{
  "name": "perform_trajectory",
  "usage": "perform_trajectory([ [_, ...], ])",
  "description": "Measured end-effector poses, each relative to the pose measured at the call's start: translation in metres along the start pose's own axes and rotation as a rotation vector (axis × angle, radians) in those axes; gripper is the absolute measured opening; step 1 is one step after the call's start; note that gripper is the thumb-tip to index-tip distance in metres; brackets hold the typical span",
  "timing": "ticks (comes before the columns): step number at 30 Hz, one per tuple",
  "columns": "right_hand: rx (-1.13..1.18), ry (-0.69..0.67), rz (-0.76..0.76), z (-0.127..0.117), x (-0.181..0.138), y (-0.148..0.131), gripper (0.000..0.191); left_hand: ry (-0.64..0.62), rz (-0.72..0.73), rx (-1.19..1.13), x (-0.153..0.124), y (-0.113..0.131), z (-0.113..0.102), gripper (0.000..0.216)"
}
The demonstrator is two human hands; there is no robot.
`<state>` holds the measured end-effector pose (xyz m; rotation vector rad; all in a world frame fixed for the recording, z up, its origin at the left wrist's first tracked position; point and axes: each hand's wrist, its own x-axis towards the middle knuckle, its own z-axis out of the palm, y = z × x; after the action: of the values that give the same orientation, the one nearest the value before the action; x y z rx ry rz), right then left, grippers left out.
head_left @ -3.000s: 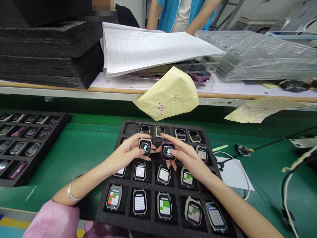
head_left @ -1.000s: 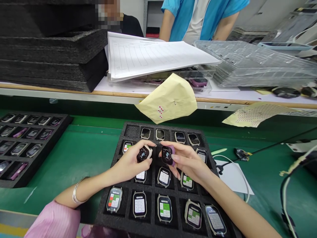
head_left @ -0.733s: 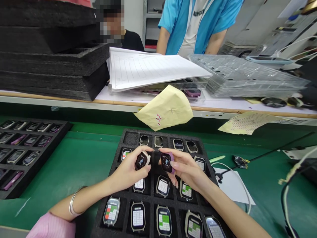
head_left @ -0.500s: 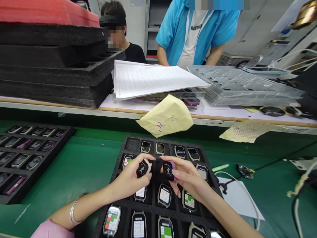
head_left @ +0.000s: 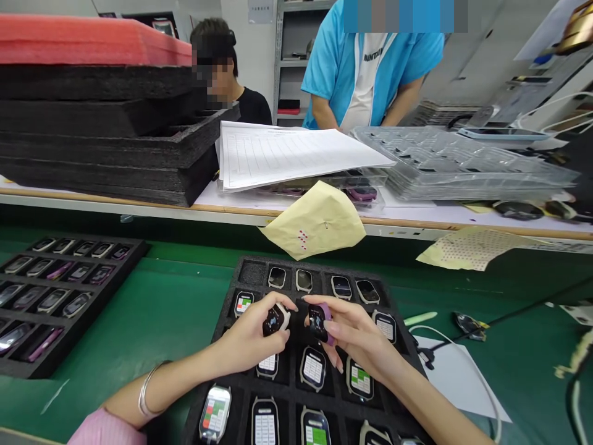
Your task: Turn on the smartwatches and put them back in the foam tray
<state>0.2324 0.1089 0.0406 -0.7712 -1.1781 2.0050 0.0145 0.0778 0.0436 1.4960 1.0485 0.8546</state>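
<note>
My left hand (head_left: 252,337) grips a white-cased smartwatch body (head_left: 275,319), its lit screen tilted toward the right. My right hand (head_left: 354,334) pinches a purple-cased smartwatch body (head_left: 319,322), screen turned to the left. Both are held just above a black foam tray (head_left: 248,273) on the green belt. The tray's pockets hold several more watch bodies, many showing white or green test screens (head_left: 314,369).
A second black foam tray (head_left: 121,272) of watch bodies lies at the left. A shelf behind carries stacked black foam trays (head_left: 102,148), paper forms (head_left: 287,151), clear plastic trays (head_left: 454,161) and a yellow sheet (head_left: 319,222). Two people are beyond it. Cables and white paper (head_left: 456,386) lie right.
The camera has tilted upward, so the tray and hands sit lower in view. Both hands have turned the two watches from facing up to facing each other.
</note>
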Motion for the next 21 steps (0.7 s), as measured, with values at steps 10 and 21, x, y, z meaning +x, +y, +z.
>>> perform_trajectory([
  [10,0.011,-0.035,-0.051,0.0001,0.0014,-0.0004,0.036,-0.02,-0.006,-0.008,-0.0015,0.0012,-0.0017,0.032],
  [21,-0.003,-0.004,-0.058,0.0013,0.0017,-0.0019,0.037,0.031,0.027,0.006,-0.0011,-0.0005,-0.0032,0.034],
])
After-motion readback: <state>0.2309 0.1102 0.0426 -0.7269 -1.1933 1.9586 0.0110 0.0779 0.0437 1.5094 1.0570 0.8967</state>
